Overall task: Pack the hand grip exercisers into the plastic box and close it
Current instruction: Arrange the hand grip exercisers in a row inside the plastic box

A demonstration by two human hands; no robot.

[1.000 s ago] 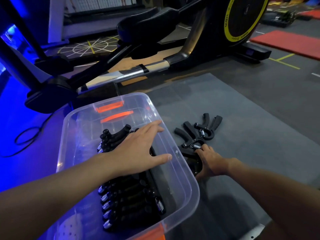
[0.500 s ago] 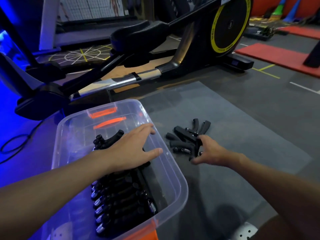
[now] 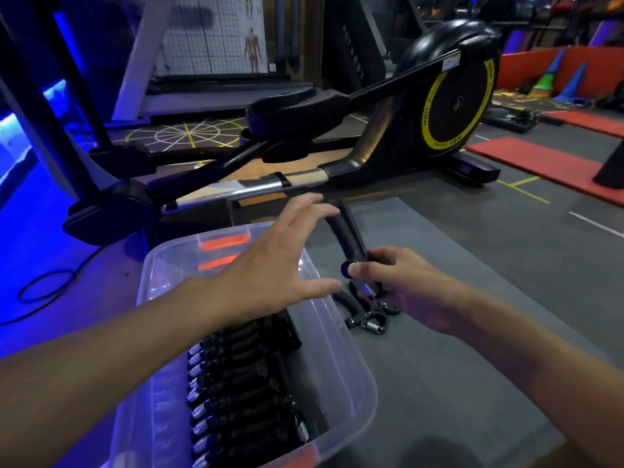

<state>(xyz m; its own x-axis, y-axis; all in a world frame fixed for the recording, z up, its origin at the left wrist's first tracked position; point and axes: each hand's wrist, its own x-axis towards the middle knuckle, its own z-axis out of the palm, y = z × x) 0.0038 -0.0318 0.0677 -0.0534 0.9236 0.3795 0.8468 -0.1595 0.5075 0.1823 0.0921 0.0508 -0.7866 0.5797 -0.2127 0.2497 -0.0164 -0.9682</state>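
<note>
Two hands: both are ours, bare, and in view over the floor.
Left side: our left hand (image 3: 270, 265) is spread, fingers straight and apart, and holds nothing.
Right side: our right hand (image 3: 395, 282) curls fingers and thumb round the knob end of the raised exerciser (image 3: 349, 236).
Lifted grip: its two handles rise up and away from our right hand, towards our left fingertips; we cannot tell whether they touch.
Box: the plastic box (image 3: 354, 366) stands open beneath our left hand and forearm.
Packed: the packed exercisers (image 3: 243, 383) lie in a tight row under our left forearm, springs on the left.
Unpacked: the loose exercisers (image 3: 368, 319) lie just below our right hand, beside the box wall.
Ground: the grey mat (image 3: 472, 332) lies under our right arm.
Beyond: an elliptical trainer (image 3: 422, 130) stands past both hands.
</note>
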